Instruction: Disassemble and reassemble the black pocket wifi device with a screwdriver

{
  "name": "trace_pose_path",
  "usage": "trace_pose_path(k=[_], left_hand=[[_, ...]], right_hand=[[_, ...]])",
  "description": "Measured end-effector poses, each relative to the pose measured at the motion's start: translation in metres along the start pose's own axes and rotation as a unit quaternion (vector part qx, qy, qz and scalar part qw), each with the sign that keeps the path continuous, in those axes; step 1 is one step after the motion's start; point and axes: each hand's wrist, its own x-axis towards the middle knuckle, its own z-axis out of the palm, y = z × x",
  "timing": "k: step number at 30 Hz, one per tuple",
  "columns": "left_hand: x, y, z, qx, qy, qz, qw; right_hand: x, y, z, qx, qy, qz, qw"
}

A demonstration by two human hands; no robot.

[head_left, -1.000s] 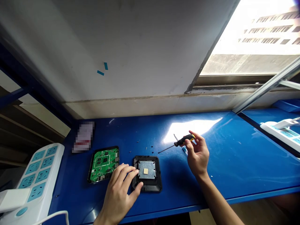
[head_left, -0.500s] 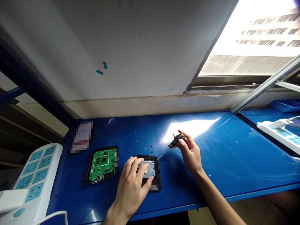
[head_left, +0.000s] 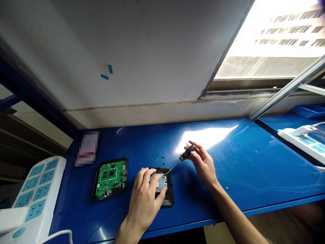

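Note:
My right hand [head_left: 205,168] is closed round the black-and-yellow handle of a screwdriver [head_left: 187,152], its thin shaft slanting down to the left. The tip meets the upper right corner of a silver metal plate [head_left: 162,184] set in a black plastic casing half [head_left: 170,200]. Across the left part of that casing lies my left hand [head_left: 143,195], fingers spread, fingertips and thumb resting on plate and casing and covering much of both. Left of this hand is a second black shell holding a green circuit board [head_left: 111,178]. Several tiny dark screws [head_left: 163,157] lie beyond the casing.
A white power strip with blue sockets [head_left: 38,193] stands at the left; another power strip [head_left: 304,139] is at the right. A blurred packet [head_left: 88,147] lies at the back left. Behind the blue table [head_left: 248,169] rises a wall, with a blue tray [head_left: 308,110] at far right.
The screwdriver and my right hand have shifted slightly left; the tip has moved from the casing's upper right rim onto the plate's corner. My left hand stays on the casing.

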Motion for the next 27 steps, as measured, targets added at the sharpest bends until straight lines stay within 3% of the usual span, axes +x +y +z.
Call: trace_pose_path(k=[27], left_hand=[[0.0009,0.0008,0.0002,0.003,-0.020,0.003,1.000]], right_hand=[[0.0005,-0.0002,0.0003,-0.031,-0.007,0.005,0.999]])
